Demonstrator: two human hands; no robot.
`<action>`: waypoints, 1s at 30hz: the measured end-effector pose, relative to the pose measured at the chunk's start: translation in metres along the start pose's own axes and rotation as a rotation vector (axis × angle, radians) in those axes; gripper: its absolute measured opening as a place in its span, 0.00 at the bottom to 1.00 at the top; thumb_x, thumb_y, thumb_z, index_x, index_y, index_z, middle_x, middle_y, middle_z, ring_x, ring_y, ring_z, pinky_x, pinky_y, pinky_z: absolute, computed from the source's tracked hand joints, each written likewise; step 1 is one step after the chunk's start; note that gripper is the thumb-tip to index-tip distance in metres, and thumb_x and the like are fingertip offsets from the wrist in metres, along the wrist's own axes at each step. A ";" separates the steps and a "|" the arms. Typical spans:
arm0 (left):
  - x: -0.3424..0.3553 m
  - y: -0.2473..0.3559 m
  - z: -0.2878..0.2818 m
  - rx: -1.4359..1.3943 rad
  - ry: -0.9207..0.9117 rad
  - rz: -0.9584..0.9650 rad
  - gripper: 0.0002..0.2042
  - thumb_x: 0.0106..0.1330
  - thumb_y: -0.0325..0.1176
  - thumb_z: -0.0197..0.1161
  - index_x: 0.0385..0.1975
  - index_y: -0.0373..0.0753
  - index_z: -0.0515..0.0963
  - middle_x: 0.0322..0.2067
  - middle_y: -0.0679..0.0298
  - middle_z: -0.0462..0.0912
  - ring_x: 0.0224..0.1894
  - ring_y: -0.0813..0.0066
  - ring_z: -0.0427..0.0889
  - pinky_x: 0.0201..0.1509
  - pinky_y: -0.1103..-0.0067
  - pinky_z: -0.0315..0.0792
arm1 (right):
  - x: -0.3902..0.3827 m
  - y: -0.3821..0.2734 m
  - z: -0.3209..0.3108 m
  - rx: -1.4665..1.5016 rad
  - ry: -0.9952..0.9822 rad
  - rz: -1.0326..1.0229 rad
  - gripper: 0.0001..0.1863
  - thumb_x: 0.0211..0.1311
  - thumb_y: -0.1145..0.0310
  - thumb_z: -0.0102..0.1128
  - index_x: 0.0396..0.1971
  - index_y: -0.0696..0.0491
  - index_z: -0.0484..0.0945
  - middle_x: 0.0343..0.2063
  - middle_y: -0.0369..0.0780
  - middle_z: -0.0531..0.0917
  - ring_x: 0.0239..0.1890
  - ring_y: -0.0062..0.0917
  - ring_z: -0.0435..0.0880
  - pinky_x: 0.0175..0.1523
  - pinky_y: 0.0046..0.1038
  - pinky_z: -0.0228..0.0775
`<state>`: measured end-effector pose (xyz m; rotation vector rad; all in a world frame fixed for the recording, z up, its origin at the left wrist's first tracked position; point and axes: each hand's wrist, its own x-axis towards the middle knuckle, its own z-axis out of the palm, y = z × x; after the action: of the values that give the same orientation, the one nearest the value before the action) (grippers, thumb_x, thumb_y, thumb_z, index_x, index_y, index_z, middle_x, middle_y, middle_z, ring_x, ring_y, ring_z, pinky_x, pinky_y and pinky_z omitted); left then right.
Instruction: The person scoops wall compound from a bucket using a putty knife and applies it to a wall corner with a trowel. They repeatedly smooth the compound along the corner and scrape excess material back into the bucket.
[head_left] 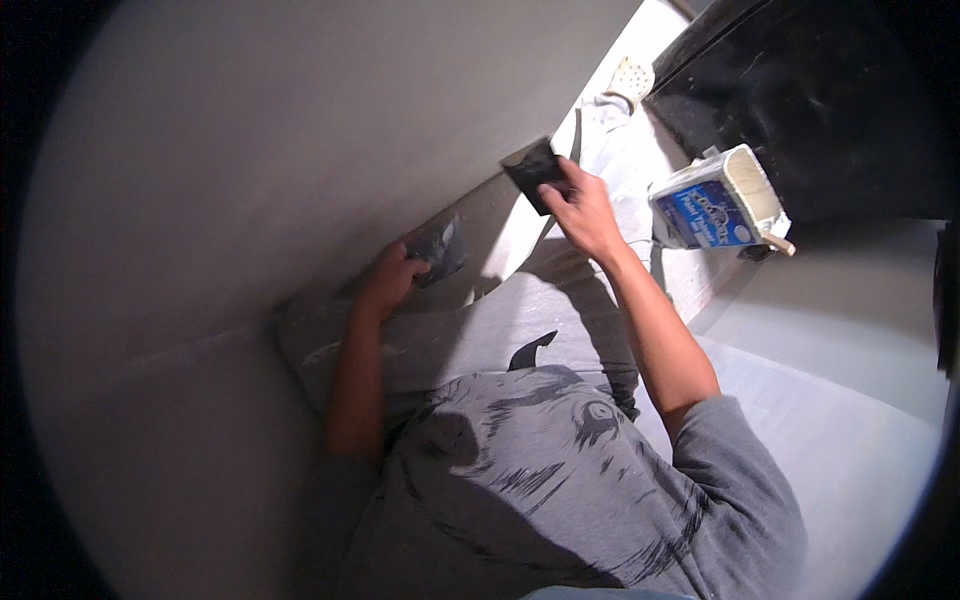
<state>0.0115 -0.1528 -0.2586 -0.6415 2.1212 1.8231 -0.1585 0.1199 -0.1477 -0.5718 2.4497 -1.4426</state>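
Observation:
My left hand (395, 270) grips a dark, flat scraper blade (440, 247) low beside the grey wall (250, 130), in shadow. My right hand (585, 215) holds a second dark rectangular blade (530, 165) higher and farther forward, its face near the bottom of the wall, where bright light falls. To the right of that hand a white container with a blue label (700, 215) stands with its top open and a wooden handle or stick (778, 242) at its rim.
My grey-clad legs (480, 330) are bent on the floor along the wall, with a pale perforated clog (630, 80) on the far foot. A black panel (790, 100) stands behind the container, and a pale grey surface (830, 310) lies to my right.

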 end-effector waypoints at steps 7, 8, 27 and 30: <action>-0.072 0.176 0.054 -1.206 -0.125 0.289 0.15 0.59 0.30 0.60 0.48 0.40 0.78 0.42 0.62 0.85 0.42 0.69 0.86 0.37 0.68 0.83 | -0.048 -0.091 -0.047 -0.059 0.334 -0.902 0.28 0.49 0.89 0.59 0.53 0.56 0.79 0.36 0.44 0.84 0.33 0.33 0.83 0.37 0.28 0.75; -0.080 0.192 0.058 -1.235 -0.140 0.318 0.15 0.60 0.31 0.59 0.47 0.40 0.78 0.41 0.63 0.85 0.40 0.69 0.86 0.36 0.68 0.84 | -0.049 -0.099 -0.051 -0.112 0.338 -0.986 0.29 0.48 0.88 0.60 0.54 0.55 0.78 0.38 0.44 0.85 0.34 0.33 0.84 0.37 0.29 0.76; -0.129 0.296 0.108 -0.927 -0.022 0.669 0.22 0.73 0.46 0.57 0.58 0.37 0.69 0.46 0.60 0.82 0.47 0.69 0.84 0.34 0.72 0.84 | -0.024 -0.095 -0.113 -0.108 0.250 -0.445 0.24 0.61 0.80 0.57 0.59 0.56 0.72 0.42 0.43 0.83 0.42 0.31 0.84 0.49 0.28 0.77; -0.113 0.284 0.095 -0.875 -0.024 0.743 0.22 0.71 0.33 0.60 0.62 0.35 0.66 0.52 0.57 0.79 0.54 0.60 0.81 0.49 0.61 0.84 | -0.031 -0.108 -0.143 0.443 0.233 -0.206 0.21 0.60 0.76 0.66 0.52 0.63 0.74 0.39 0.40 0.84 0.41 0.21 0.83 0.48 0.24 0.77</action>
<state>-0.0387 -0.0114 0.0240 0.0805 1.5477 3.1666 -0.1652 0.1982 0.0157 -0.5943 2.1636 -2.1632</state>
